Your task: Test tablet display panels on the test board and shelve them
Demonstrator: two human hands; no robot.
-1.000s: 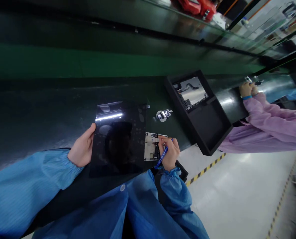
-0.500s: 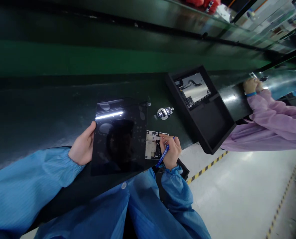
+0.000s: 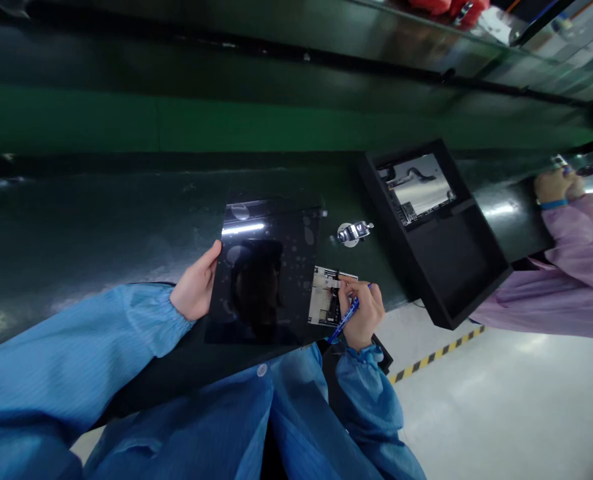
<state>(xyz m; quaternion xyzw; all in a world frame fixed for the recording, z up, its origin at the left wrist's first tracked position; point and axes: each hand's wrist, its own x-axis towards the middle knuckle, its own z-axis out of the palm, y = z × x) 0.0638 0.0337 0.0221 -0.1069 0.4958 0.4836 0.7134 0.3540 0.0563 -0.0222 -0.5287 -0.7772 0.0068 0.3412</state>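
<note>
My left hand [image 3: 196,283] grips the left edge of a glossy black screen panel [image 3: 296,293], thumb on its face and fingers hidden behind. Bubbles and light reflections show on the panel's film. Beyond its right edge, an opened device body [image 3: 323,297] with exposed circuitry and pale parts sticks out. My right hand [image 3: 362,312] is closed round a blue pen-like tool [image 3: 346,319], which slants down past the palm. Its thumb and fingertips touch the right side of the circuitry, near a small pale strip; the exact contact is hidden.
A shiny metal piece on a round base [image 3: 355,233] stands on the dark bench [image 3: 101,220]. Right of it lies a black two-compartment tray [image 3: 429,280], holding another opened device [image 3: 421,189] in its far compartment. A co-worker's pink sleeve [image 3: 579,233] is at the far right.
The camera view has turned left, so everything sits farther right in the picture. Both hands keep their places on the panel and the circuitry, with little visible movement.
</note>
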